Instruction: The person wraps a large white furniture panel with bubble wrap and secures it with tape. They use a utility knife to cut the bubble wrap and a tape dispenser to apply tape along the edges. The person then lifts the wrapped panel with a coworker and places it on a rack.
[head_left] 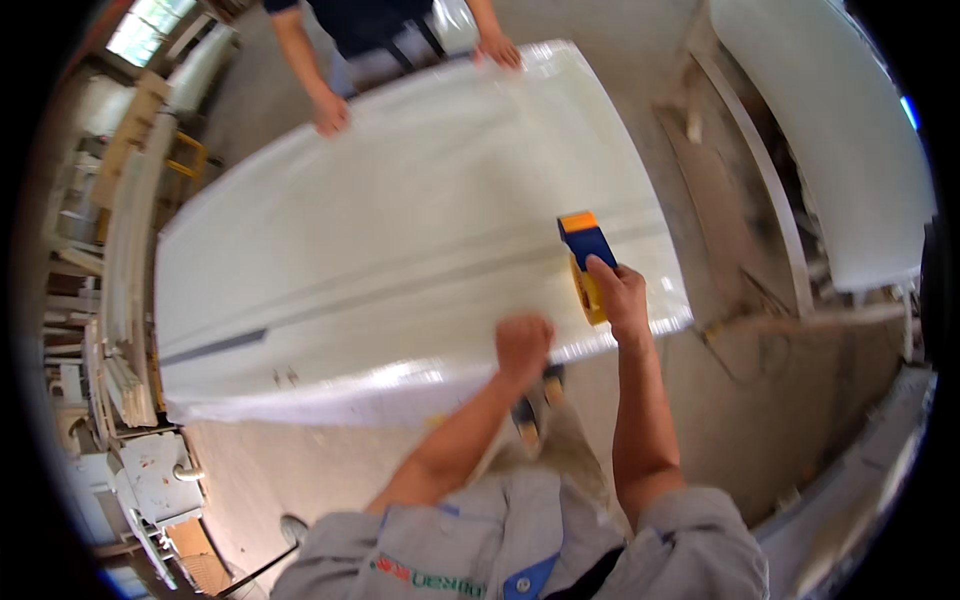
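In front of me lies a large pale panel (430, 210) covered in clear plastic film, with dark grey stripes across it. My right hand (622, 295) is wrapped round a tape dispenser (588, 240), blue and orange with a yellow roll, held over the panel's near right part. Close to the near edge, my left hand (524, 345) is curled into a fist, slightly blurred; whatever its fingers may hold is hidden. Wrinkled, shiny film (400, 375) runs along that edge.
Across the panel a co-worker in a dark shirt rests one hand (330, 113) and another hand (498, 50) on the far edge. Long boards (130, 250) are stacked at the left. A second pale panel (840, 130) stands at the right, above scraps on the floor.
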